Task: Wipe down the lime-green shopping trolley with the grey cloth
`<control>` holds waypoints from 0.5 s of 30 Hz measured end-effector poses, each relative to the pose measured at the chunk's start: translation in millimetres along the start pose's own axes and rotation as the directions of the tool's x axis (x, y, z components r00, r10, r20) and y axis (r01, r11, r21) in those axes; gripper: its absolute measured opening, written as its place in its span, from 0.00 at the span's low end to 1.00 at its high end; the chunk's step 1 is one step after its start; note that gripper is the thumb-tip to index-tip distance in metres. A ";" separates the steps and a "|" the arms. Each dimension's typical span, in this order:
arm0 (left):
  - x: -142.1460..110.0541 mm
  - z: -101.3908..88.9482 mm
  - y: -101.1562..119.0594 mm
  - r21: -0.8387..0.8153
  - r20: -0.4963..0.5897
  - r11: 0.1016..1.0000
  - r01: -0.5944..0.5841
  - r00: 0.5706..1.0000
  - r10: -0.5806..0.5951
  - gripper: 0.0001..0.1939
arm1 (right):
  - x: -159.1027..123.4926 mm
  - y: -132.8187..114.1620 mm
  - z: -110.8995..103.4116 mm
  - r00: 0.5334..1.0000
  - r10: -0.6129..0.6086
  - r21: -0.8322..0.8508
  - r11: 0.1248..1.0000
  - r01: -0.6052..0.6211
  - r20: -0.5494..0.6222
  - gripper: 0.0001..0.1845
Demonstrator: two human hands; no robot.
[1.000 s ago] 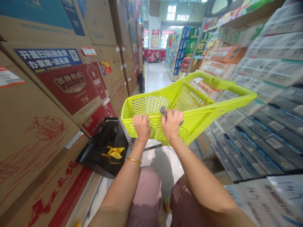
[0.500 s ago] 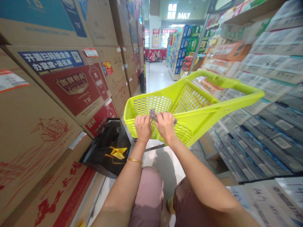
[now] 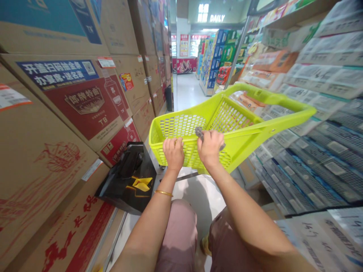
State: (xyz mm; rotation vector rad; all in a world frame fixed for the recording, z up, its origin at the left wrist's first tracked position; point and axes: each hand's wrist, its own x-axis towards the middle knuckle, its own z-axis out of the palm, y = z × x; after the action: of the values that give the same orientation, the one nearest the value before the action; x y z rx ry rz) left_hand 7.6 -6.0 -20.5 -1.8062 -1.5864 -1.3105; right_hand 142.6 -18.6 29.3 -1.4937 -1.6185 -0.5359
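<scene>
A lime-green shopping cart (image 3: 249, 138) with perforated basket walls stands sideways in front of me. My left hand (image 3: 173, 153) is closed over the near rim of its basket, toward the left end. To the right of it, my right hand (image 3: 210, 148) is wrapped round a crumpled grey cloth (image 3: 199, 132) and presses it on the same rim. Bits of the cloth stick out on both sides of the fingers. The two hands are apart. A gold bracelet (image 3: 163, 193) circles my left wrist.
Stacked cardboard cartons (image 3: 85, 102) line the left side. A black bag (image 3: 129, 177) with a yellow mark stands on the floor against them. Shelves of packaged paper goods (image 3: 317, 90) rise on the right. The tiled aisle (image 3: 187, 88) runs on behind the cart toward more shelves.
My right hand has slid right along the rim with the grey cloth, widening the space between my hands. The left hand stays on the rim, shifted very slightly right.
</scene>
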 end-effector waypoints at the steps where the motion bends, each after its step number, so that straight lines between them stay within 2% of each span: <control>1: -0.1 0.5 -0.1 -0.003 -0.001 1.000 0.000 1.000 0.000 0.15 | -2.4 -9.4 3.0 1.000 -0.004 0.009 1.000 0.004 0.018 0.12; 5: -2.1 5.4 -4.2 -0.017 0.004 1.000 0.018 1.000 -0.018 0.14 | -12.5 -41.4 13.7 0.997 -0.031 0.086 0.996 0.025 0.073 0.12; 8: -4.7 9.7 -9.7 -0.028 0.011 0.999 0.031 0.999 -0.031 0.14 | -17.9 -53.0 19.7 0.993 -0.054 0.137 0.990 0.039 0.107 0.14; 11: -5.4 9.2 -13.0 -0.043 0.034 0.999 0.022 0.999 -0.021 0.14 | -18.2 -49.4 22.3 0.983 -0.126 0.133 0.985 0.109 0.133 0.15; 15: -2.0 1.7 -10.9 -0.032 0.054 0.999 -0.031 0.998 0.032 0.14 | -13.5 -32.2 19.2 0.958 -0.244 0.091 0.968 0.233 0.150 0.14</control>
State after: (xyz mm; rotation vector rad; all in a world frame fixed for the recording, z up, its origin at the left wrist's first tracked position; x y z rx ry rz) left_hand -1.6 -2.8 -26.0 -1.8935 -1.5671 -1.2890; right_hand 105.4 -17.8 15.3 -1.3234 -1.9394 -0.4933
